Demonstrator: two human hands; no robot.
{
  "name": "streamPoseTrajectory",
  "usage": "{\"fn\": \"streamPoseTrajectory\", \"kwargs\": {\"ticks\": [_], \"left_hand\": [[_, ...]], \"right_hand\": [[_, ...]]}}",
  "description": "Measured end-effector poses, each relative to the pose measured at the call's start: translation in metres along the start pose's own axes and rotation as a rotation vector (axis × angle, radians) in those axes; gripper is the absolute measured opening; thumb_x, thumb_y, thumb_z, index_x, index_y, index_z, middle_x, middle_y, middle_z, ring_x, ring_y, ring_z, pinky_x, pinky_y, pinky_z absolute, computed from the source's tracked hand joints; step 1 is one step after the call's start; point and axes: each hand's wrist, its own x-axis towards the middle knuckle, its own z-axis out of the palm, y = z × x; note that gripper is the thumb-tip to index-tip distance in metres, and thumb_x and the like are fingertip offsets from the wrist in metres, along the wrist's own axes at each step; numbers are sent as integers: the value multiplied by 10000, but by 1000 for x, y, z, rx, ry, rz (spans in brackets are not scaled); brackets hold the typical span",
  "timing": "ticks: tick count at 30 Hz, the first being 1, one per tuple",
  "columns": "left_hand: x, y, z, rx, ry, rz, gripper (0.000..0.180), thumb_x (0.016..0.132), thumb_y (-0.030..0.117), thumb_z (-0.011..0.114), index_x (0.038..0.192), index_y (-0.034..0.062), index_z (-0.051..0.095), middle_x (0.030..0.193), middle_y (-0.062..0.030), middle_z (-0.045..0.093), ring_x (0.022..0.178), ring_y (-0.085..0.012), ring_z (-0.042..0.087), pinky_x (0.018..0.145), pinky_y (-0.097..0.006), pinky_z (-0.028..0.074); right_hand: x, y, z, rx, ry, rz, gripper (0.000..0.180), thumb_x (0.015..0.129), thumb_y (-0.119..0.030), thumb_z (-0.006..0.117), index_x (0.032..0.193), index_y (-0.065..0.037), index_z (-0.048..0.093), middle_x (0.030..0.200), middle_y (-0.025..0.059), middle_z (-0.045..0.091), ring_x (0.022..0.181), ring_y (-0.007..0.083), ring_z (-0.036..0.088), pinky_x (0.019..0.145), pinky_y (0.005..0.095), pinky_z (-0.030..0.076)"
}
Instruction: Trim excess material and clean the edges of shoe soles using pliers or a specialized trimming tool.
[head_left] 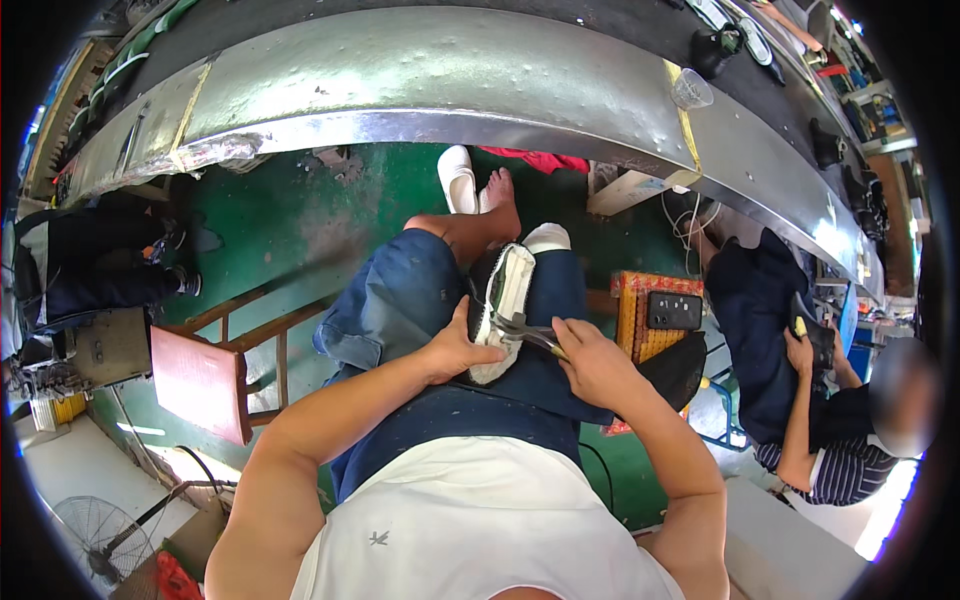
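Across my lap lies a shoe upper [512,285], pale bottom turned up, dark along its side. My left hand [455,350] is closed round its near end, the thumb pressed on the pale bottom. My right hand [598,365] is wrapped round the handles of metal pliers [530,332]. The pliers' jaws meet the shoe's near part, close to my left thumb. I cannot make out what the jaws pinch.
A metal-edged workbench [400,80] curves across ahead, a clear plastic cup [692,90] at its edge. A stool [200,385] stands left. On my right, a phone [674,310] rests on a red-and-yellow stand. Further right, another person holds a dark shoe [818,335].
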Motion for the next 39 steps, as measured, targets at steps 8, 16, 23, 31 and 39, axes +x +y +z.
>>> {"fn": "streamPoseTrajectory", "kwargs": {"ticks": [8, 16, 23, 31, 39], "left_hand": [[-7, 10, 5, 330, 20, -57, 1414, 681, 300, 915, 1567, -85, -118, 1524, -330, 368, 1411, -367, 434, 1164, -335, 348], [-8, 15, 21, 697, 121, 115, 1384, 727, 330, 859, 1528, -124, -173, 1631, -354, -90, 1555, -426, 48, 1249, -361, 183], [6, -24, -8, -623, 23, 3, 757, 1027, 323, 460, 1627, 25, 107, 1641, -146, 293, 1444, -268, 397, 1186, -370, 323], [22, -15, 21, 181, 707, 122, 619, 1116, 426, 290, 1500, -38, 432, 1434, -226, 568, 1352, -326, 523, 1126, -352, 392], [11, -9, 27, 489, 648, 317, 541, 1092, 311, 321, 1462, -63, 450, 1426, -336, 504, 1329, -472, 489, 1120, -459, 402]], "right_hand": [[25, -25, -38, 9, -402, 6, 479, 849, -93, 667, 1279, 89, 556, 1089, 201, 640, 1031, 375, 641, 825, 462, 552], [50, -33, -54, -180, -543, 91, 330, 903, -156, 666, 1133, 73, 609, 1047, 255, 683, 1006, 398, 672, 882, 476, 538], [76, -28, -50, 0, -670, 130, 310, 921, -239, 639, 1023, 54, 641, 933, 274, 704, 926, 438, 689, 816, 523, 546], [30, -29, 42, 239, -101, 120, 237, 898, -205, 655, 1020, -21, 570, 954, 217, 669, 910, 428, 662, 792, 516, 524], [3, -15, -1, 199, -329, 168, 403, 897, -141, 639, 1232, 56, 534, 1145, 281, 635, 1071, 451, 625, 934, 501, 501]]}}
